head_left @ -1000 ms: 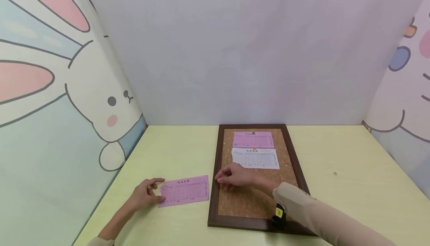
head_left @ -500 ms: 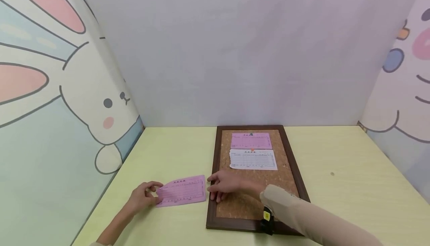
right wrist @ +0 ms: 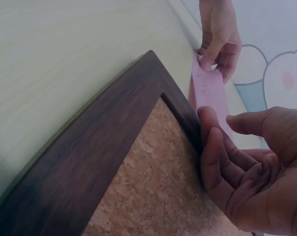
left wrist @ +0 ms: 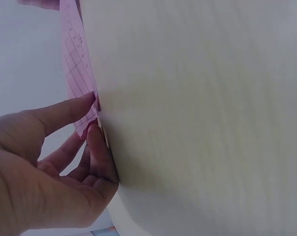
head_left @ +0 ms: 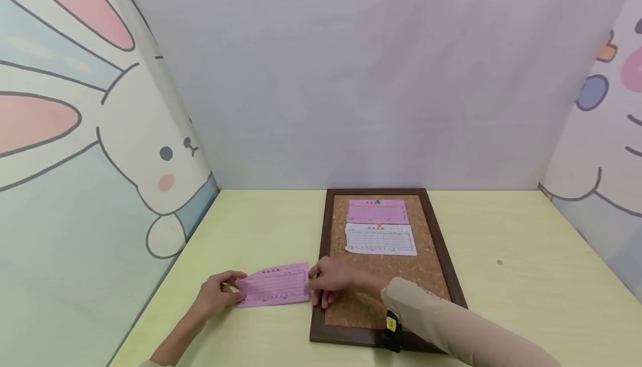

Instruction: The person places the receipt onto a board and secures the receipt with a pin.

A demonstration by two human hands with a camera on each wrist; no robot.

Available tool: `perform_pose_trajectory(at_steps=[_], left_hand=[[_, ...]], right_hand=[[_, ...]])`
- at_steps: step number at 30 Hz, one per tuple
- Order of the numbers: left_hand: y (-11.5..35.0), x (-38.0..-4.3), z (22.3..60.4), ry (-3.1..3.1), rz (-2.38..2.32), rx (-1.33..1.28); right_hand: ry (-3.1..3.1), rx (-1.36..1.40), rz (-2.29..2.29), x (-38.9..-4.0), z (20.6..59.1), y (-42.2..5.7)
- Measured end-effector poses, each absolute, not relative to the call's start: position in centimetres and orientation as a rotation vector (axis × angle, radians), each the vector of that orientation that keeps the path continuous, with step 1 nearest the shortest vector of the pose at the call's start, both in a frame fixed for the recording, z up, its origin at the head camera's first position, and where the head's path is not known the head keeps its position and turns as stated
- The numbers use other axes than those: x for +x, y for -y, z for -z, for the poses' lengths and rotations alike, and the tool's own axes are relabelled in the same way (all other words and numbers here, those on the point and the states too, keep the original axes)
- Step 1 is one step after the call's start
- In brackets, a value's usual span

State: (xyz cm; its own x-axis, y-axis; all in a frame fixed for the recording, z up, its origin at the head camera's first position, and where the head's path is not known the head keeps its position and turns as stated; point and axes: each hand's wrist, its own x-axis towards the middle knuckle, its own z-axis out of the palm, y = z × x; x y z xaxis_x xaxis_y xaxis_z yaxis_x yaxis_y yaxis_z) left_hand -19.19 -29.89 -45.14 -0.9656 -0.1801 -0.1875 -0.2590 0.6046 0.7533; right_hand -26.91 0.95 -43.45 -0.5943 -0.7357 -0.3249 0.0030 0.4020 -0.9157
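Note:
A pink printed form slip lies over the table just left of the cork board, its upper left edge bent. My left hand pinches the slip's left end between thumb and finger, as the left wrist view shows. At the slip's right edge is my right hand, its lower fingers over the board's frame. In the right wrist view, that hand's thumb and index finger stand slightly apart beside the slip's near end. On the board, a pink slip lies above a white slip.
A green pushpin sits on the upper pink slip and an orange one on the white slip. The board has a raised dark wooden frame. Walls with rabbit drawings rise around the pale table.
My right hand has moved left across the board's frame to the slip's right edge, and its thumb and index finger have parted. My left hand keeps the slip's left end.

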Motion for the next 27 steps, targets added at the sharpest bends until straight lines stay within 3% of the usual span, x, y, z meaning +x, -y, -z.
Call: perform_pose_trajectory(at_steps=[27], left_hand=[[29.6,-18.4,44.7,-2.368,-1.71,-0.533]], right_hand=[[-2.195,-0.61,1.358,-26.9,43.3,-0.6]])
